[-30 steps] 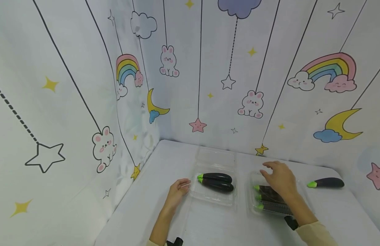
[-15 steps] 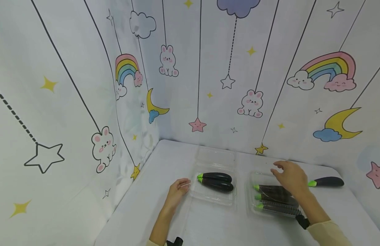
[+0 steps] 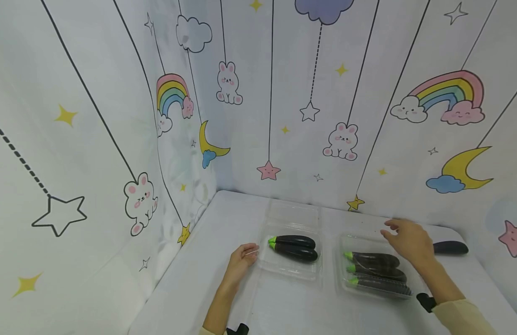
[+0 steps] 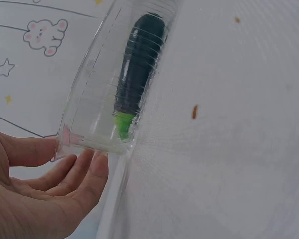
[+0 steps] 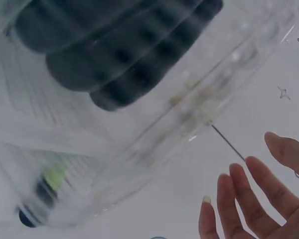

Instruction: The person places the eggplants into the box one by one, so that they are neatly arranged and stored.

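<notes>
My left hand (image 3: 241, 260) grips the left edge of a clear plastic clamshell box (image 3: 287, 274), its thumb and fingers at the corner in the left wrist view. Two eggplants (image 3: 294, 252) with green stems lie side by side in that box, whose lid (image 3: 292, 215) is folded back. Over the far right corner of a second clear box (image 3: 353, 238), my right hand (image 3: 410, 240) hovers with relaxed, parted fingers and holds nothing. Several eggplants (image 3: 377, 272) show through this box's plastic. A single eggplant (image 3: 451, 247) lies at the right, its stem end hidden behind my right hand.
Both boxes stand on a white table (image 3: 300, 307). A white cloth (image 3: 250, 139) printed with rabbits, rainbows and stars hangs behind the table and along its left side.
My right hand has moved right, from above the second box to its far right corner, and now covers part of the single eggplant. The left hand has stayed in place.
</notes>
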Demonstrator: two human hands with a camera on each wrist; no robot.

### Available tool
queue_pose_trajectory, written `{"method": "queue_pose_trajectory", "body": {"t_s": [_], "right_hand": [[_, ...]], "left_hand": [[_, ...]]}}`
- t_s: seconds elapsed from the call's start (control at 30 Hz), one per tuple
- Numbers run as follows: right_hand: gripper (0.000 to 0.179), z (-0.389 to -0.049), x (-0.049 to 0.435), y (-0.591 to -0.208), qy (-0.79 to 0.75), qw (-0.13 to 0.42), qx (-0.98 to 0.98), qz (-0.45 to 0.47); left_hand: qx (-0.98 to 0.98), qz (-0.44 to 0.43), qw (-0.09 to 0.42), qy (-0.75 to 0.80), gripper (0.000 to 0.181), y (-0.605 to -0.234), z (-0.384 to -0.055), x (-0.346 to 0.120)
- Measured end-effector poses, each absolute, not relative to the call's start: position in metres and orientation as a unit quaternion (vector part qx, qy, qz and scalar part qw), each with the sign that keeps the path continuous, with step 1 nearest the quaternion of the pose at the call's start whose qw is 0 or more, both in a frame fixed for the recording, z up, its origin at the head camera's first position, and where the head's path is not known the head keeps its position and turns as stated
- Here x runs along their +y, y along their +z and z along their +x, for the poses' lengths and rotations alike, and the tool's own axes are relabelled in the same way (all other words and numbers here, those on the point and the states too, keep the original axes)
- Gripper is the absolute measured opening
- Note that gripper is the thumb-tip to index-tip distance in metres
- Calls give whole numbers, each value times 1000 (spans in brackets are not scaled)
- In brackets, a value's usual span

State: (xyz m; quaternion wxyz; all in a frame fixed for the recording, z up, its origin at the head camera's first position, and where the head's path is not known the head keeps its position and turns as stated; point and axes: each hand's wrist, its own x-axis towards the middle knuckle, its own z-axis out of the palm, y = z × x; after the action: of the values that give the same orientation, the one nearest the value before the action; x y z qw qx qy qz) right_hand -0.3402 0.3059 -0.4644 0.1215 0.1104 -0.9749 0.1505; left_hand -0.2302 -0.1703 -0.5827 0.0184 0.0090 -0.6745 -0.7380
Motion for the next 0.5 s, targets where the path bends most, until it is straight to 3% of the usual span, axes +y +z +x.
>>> {"method": "queue_pose_trajectory", "body": {"t_s": [0.5], "right_hand": [[40,-366,353,-466,123,98,-983,91]], "left_hand": [[-672,13,26,-740,45,-580,-230,-171]]}}
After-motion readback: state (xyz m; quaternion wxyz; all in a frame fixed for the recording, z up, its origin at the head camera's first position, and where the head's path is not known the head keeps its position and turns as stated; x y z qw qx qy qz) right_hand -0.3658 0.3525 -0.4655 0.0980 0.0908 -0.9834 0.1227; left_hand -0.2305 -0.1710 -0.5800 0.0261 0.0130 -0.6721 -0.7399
